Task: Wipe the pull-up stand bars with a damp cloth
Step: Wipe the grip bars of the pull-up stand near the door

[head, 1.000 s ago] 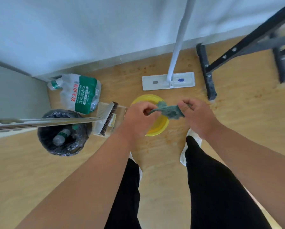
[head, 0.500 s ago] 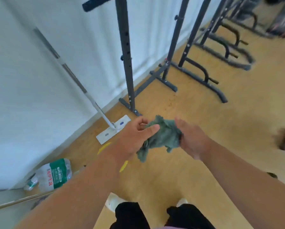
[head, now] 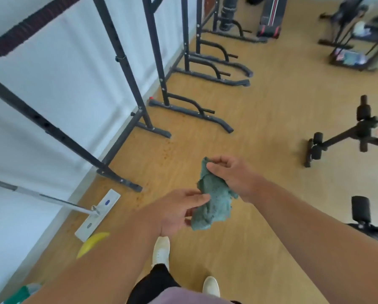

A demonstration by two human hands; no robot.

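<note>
A green cloth is held over the yellow wood floor; it is pinched low by the left hand and gripped at the top by the right hand; a flat white mop is seen nearby; black pull-up stands are lined along the white wall farther off; no writing can be read.

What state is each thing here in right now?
Cloth: crumpled, held in the air.
Right hand: grips the cloth's top.
Left hand: pinches its lower side.
Pull-up stand: upright by the wall, untouched.
Mop: pad flat on the floor.
</note>
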